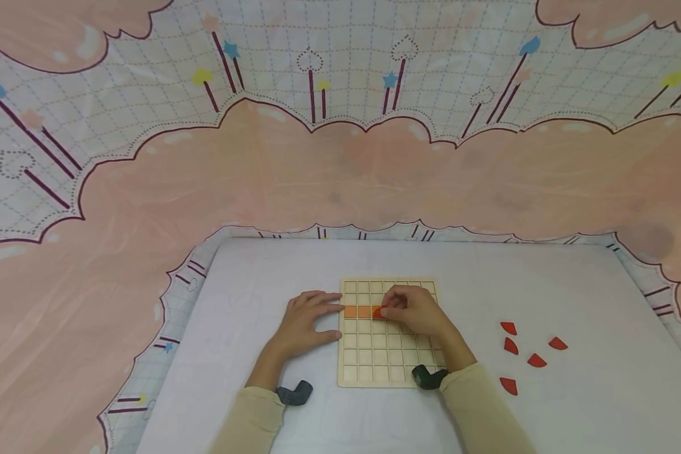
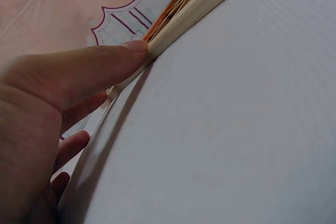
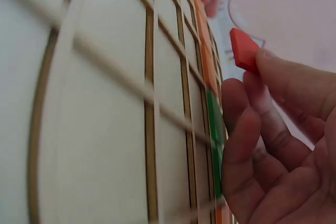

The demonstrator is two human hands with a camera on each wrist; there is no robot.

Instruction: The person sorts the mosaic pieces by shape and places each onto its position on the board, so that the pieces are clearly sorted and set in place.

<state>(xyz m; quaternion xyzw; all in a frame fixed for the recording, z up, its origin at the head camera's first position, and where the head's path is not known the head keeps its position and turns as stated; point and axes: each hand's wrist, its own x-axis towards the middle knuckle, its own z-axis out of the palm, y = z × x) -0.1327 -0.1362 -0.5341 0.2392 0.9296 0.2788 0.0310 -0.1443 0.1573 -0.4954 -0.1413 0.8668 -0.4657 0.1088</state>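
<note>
A pale wooden grid board (image 1: 365,341) lies flat on the white table. My left hand (image 1: 306,321) has its fingers spread, with the thumb (image 2: 115,59) and fingertips at the board's left edge. Between thumb and fingers, my right hand (image 1: 414,309) pinches a small red wedge-shaped piece (image 3: 243,51). The wedge is held just above the board, over a row with orange squares (image 1: 357,312). A green piece (image 3: 216,124) shows in the same row in the right wrist view; from the head, my right hand hides it.
Several red wedge pieces (image 1: 536,360) lie scattered on the table to the right of the board. Dark wrist-worn devices (image 1: 296,393) sit at both wrists. A patterned pink and white cloth (image 1: 340,170) hangs behind the table.
</note>
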